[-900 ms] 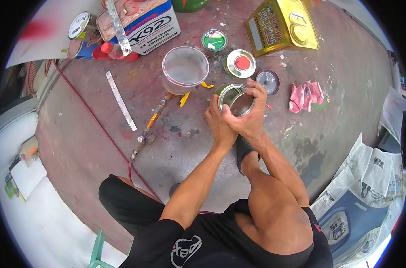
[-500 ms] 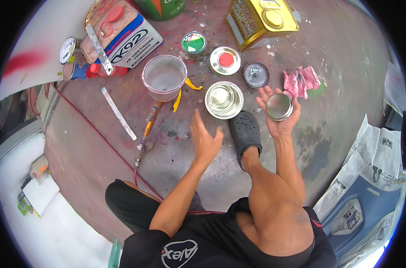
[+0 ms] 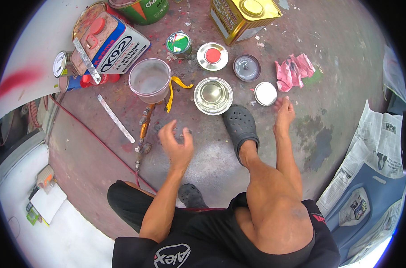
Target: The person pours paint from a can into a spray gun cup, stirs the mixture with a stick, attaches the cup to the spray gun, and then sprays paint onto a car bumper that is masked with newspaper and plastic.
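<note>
My left hand [image 3: 176, 145] hovers over the floor, right of the spray gun [image 3: 145, 127], fingers bent and apart, with nothing in it. A small round tin [image 3: 265, 94] with a bright white top sits on the floor. My right hand [image 3: 284, 117] is just beside that tin, apart from it, its fingers loosely curled, partly blurred and holding nothing I can see. An open shiny metal can [image 3: 213, 96] stands between my hands, by the toe of my black clog [image 3: 240, 125]. Behind it lie a metal lid with a red centre [image 3: 213, 56] and a dark round lid [image 3: 247, 68].
A cloudy plastic cup [image 3: 150, 80] sits atop the spray gun, beside a yellow strip [image 3: 180, 82]. Behind are a thinner can [image 3: 116, 49], a small green-topped tin [image 3: 179, 44] and a gold can [image 3: 243, 20]. A pink cloth [image 3: 294, 72] lies right; a metal strip [image 3: 116, 118] left.
My right hand has let go of the small tin, which now sits on the floor, and has drawn slightly away. My left hand has moved left and nearer to me. The view has shifted slightly.
</note>
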Tool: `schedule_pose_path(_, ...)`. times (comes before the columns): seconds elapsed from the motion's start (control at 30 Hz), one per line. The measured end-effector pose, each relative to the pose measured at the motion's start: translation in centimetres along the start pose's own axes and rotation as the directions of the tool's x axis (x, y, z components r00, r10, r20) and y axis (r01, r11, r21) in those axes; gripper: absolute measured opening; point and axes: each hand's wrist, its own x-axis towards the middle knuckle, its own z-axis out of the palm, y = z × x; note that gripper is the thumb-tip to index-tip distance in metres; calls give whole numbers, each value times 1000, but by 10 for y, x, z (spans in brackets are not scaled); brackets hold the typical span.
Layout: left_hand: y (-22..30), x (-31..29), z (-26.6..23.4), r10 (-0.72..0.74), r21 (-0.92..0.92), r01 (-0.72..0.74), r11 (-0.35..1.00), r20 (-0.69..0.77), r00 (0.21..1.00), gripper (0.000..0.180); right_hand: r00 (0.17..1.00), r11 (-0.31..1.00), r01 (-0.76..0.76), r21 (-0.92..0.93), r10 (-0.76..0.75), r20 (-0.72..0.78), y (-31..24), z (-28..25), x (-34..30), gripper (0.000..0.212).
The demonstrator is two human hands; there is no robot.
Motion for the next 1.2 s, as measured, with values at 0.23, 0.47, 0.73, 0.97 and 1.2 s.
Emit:
schedule_pose_path(0.23, -39, 70, -76, -17, 511, 60, 857, -89, 996, 73, 549, 601, 776, -193, -492, 675, -59, 48, -74, 111)
schedule_pose_path(0.47, -47, 142, -85, -370, -6, 466, 885, 600, 710, 63, 505, 834, 541, 103, -421, 753, -42, 129, -92, 134)
schedule_pose_path(0.73, -59, 84, -148, -214, -240, 272, 932, 240, 947, 22, 581, 844, 512, 160, -477, 659, -66, 106, -120, 120)
schedule_pose_path(0.97, -13, 74, -292, -269, -344, 146, 928, -344, 900, 36, 708, 868, 494, 58, -440, 552, -108, 59, -122, 103)
schedule_pose_path(1.2, -78, 13, -404, -522, -509, 138, 850, -774, 360, 48, 739, 848, 529, -8, -456, 496, -122, 22, -116, 99)
